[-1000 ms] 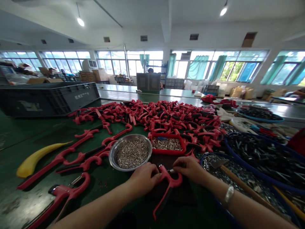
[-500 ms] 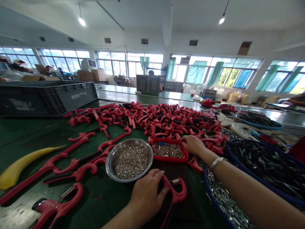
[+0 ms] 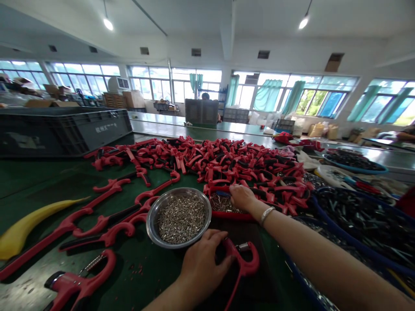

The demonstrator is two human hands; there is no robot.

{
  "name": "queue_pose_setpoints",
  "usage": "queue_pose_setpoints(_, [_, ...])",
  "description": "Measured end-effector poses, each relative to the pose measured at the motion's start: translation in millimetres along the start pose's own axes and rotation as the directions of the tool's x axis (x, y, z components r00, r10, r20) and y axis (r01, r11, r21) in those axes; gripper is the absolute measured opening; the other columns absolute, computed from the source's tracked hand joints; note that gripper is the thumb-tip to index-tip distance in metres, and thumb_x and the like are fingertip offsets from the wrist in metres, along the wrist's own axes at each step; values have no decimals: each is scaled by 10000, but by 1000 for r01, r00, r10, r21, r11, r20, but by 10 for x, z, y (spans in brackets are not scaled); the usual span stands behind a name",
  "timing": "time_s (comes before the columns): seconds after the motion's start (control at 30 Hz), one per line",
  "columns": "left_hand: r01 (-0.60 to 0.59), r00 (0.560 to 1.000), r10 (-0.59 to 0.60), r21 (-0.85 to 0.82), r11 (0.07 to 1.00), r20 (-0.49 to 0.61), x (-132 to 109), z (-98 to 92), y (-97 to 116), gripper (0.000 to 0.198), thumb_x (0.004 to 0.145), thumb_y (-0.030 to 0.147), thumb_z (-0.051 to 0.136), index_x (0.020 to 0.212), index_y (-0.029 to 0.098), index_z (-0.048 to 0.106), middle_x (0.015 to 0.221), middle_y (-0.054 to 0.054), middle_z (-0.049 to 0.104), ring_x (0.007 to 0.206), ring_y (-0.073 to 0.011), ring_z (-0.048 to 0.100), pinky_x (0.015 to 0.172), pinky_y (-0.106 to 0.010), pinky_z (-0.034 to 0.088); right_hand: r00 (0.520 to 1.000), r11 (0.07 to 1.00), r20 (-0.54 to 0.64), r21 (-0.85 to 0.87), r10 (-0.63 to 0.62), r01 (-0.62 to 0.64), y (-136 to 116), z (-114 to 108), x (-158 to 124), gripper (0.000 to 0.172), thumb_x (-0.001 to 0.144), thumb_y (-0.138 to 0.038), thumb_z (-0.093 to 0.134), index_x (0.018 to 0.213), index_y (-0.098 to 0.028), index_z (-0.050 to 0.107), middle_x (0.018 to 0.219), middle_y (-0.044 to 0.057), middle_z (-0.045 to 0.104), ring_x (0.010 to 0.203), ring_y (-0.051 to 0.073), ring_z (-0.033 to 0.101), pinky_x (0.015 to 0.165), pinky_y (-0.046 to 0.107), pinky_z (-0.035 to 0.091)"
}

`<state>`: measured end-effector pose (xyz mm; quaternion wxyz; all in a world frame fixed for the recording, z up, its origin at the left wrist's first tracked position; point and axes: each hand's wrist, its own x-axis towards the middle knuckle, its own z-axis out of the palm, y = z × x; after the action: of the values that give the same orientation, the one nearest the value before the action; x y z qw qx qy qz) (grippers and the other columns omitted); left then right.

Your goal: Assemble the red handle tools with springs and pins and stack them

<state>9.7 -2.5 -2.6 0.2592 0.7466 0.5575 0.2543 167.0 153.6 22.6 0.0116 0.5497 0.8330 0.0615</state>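
Note:
My left hand (image 3: 205,260) is closed on a red handle part (image 3: 241,259) with a small spring, just in front of the steel bowl (image 3: 179,218) of small metal pieces. Over the red tray (image 3: 233,216) of metal pins is my right hand (image 3: 242,198), a bracelet at its wrist. Its fingers point down at the pins and look pressed together; whatever they hold, if anything, is hidden. Behind the tray spreads a heap of red and black handle parts (image 3: 220,160). Another red part with a spring (image 3: 81,276) lies at the lower left.
A yellow banana-shaped object (image 3: 30,222) lies at the left edge, below a large grey crate (image 3: 65,131). Blue-rimmed baskets of black parts (image 3: 363,224) and metal pieces stand at the right. Across the tables, a person's head (image 3: 205,96) shows behind a grey crate.
My right hand has moved left, from the tray's right edge to over the pins. My left hand keeps its hold on the red part, slightly farther right in view.

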Motion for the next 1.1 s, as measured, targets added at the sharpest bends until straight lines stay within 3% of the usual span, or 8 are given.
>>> queue_pose_setpoints(0.23, [0,1000,0,-25,1000,2,-13,7,16,444,745,423,528,1161,268,539,1177,-27,535,633,-122,567,662,-276,458,978,972,-205,236,33,16,134,-154,-234,305,855,-194,513,1153,-139,472,1043,80,574,904,194,570,798,389,460])
queue_pose_setpoints(0.3, [-2,1000,2,-33,999,-8,-12,9,12,453,742,422,535,1165,259,537,1174,-34,540,673,-136,578,696,-282,459,956,939,-282,342,87,15,80,-247,-404,410,836,-110,477,1233,-133,375,1017,93,587,873,189,582,779,345,463])
queue_pose_setpoints(0.37, [-2,1000,1,-53,999,-23,-13,13,2,478,739,436,542,1177,247,528,1179,-44,544,772,-167,588,754,-291,454,937,891,-317,454,147,14,-28,-320,-655,388,847,-120,431,1225,-130,344,903,73,618,757,168,606,680,287,485])
queue_pose_setpoints(0.47, [20,999,-22,-89,996,-23,-24,26,-28,537,761,479,506,1227,212,487,1198,-76,541,899,-210,574,823,-325,438,936,791,-294,611,195,27,-239,-313,-1116,181,916,-252,323,1039,-167,425,651,-11,596,546,129,592,506,225,485])
queue_pose_setpoints(0.57, [36,999,-36,-99,994,-1,-43,43,-64,572,792,484,454,1274,174,437,1230,-111,521,910,-221,569,854,-362,426,924,573,-250,818,289,43,-412,-138,-1494,143,904,-330,373,899,-210,450,698,-3,616,592,136,615,533,233,505])
queue_pose_setpoints(0.63, [28,1000,-27,-101,995,11,-54,45,-79,578,787,458,468,1284,166,424,1265,-119,491,871,-203,576,862,-360,424,898,495,-266,866,349,64,-473,20,-1629,124,889,-336,406,887,-223,457,755,17,633,662,165,632,596,274,520])
queue_pose_setpoints(0.87, [8,999,-5,-107,994,31,-55,6,-70,580,776,436,496,1275,147,435,1290,-116,470,957,-213,554,893,-342,412,842,516,-371,846,392,133,-491,227,-1668,90,891,-310,398,942,-240,423,785,35,655,705,195,652,632,313,548])
queue_pose_setpoints(1.1, [6,999,0,-146,989,42,-35,28,-115,597,766,457,516,1276,161,425,1247,-102,501,703,-140,566,770,-320,467,833,629,-422,768,358,119,-508,225,-1665,73,895,-284,390,929,-230,426,787,37,650,729,176,649,657,285,530])
